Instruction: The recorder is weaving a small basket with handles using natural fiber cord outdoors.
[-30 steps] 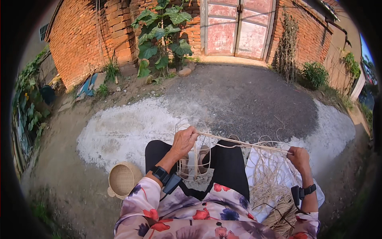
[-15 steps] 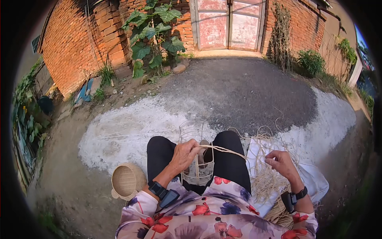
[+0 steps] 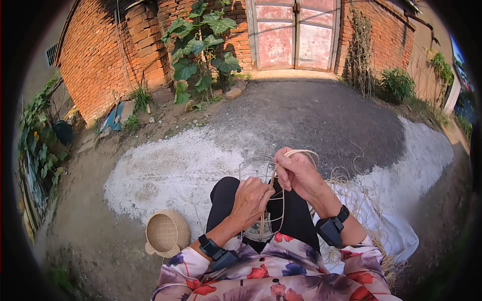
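Note:
Between my knees stands an openwork frame (image 3: 281,213) of thin pale rods, upright and partly hidden by my hands. My left hand (image 3: 248,200) is closed at the frame's side, gripping a pale straw-coloured cord (image 3: 274,176) against it. Just above and to the right, my right hand (image 3: 301,173) is raised, fingers pinched on the same cord. From there a loop of cord bends over the back of the hand. Exactly how the cord meets the frame is hidden by my fingers.
On the ground to the left lies a small round woven basket (image 3: 183,228), its mouth facing up toward me. To the right a white cloth (image 3: 401,236) carries a tangle of loose cord (image 3: 364,203). Farther off are a brick wall (image 3: 100,55) and a faded red double door (image 3: 273,42).
My right hand has moved left and up from above the cloth to beside my left hand. The cord, stretched rightward before, now runs up and loops at the right hand.

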`<state>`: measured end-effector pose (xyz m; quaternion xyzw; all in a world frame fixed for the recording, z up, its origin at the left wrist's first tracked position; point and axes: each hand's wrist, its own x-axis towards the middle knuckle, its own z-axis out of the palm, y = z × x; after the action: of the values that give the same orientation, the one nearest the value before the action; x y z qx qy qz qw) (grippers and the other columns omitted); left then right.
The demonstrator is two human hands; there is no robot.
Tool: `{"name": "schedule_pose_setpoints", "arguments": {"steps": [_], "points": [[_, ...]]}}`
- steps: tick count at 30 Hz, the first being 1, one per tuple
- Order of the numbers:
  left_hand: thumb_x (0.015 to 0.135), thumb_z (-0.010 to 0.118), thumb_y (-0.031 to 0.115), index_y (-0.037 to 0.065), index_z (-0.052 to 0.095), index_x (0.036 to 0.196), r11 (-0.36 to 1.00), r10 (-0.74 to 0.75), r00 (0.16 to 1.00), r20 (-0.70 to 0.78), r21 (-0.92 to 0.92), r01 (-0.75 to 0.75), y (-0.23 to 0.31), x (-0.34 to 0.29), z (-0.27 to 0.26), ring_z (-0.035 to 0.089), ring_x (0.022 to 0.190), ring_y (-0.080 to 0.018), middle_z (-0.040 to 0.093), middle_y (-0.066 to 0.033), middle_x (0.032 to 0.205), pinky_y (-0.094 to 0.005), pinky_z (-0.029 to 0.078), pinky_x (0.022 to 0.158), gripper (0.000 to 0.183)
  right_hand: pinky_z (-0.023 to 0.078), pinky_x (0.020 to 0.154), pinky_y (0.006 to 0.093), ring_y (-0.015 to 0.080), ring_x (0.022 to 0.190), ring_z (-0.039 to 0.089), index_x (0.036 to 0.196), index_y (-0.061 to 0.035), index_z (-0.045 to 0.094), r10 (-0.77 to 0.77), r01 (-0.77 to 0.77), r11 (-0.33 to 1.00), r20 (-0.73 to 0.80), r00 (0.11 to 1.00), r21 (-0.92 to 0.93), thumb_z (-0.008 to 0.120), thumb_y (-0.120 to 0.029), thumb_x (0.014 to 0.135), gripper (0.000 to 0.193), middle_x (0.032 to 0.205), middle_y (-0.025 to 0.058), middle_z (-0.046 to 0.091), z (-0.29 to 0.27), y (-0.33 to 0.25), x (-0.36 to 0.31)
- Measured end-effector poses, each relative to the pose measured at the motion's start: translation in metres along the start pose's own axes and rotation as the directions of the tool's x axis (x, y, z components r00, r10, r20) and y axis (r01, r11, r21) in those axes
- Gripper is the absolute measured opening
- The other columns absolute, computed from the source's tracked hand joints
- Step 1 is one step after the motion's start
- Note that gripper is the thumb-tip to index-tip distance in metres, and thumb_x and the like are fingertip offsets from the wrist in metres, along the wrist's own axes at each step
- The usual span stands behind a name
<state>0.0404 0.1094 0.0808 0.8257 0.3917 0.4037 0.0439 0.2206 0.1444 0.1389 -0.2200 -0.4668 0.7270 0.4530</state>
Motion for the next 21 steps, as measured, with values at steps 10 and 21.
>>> {"name": "schedule_pose_setpoints", "arguments": {"steps": [10, 21], "points": [[0.085, 0.056, 0.035, 0.003, 0.069, 0.085, 0.902, -0.335, 0.896, 0.292, -0.175, 0.395, -0.108, 0.106, 0.017, 0.061, 0.068, -0.0321, 0.062, -0.0173, 0.068, -0.0408, 0.046, 0.063, 0.034, 0.047, 0.056, 0.0282, 0.0149, 0.065, 0.058, 0.101, 0.0001, 0.057, -0.203, -0.282, 0.545, -0.451, 0.869, -0.790, 0.067, -0.022, 0.083, 0.030, 0.078, 0.0084, 0.060, -0.096, 0.074, 0.084], [0.090, 0.058, 0.028, 0.006, 0.066, 0.083, 0.583, -0.557, 0.698, 0.450, -0.386, 0.714, -0.122, 0.101, 0.033, 0.062, 0.064, -0.0099, 0.066, -0.0030, 0.075, -0.0261, 0.051, 0.055, 0.025, 0.045, 0.050, 0.0319, 0.0161, 0.056, 0.056, 0.098, 0.0027, 0.063, -0.317, -0.044, 0.859, -0.597, 0.737, -0.510, 0.053, -0.012, 0.086, 0.021, 0.065, 0.0070, 0.056, -0.086, 0.119, 0.087]]}}
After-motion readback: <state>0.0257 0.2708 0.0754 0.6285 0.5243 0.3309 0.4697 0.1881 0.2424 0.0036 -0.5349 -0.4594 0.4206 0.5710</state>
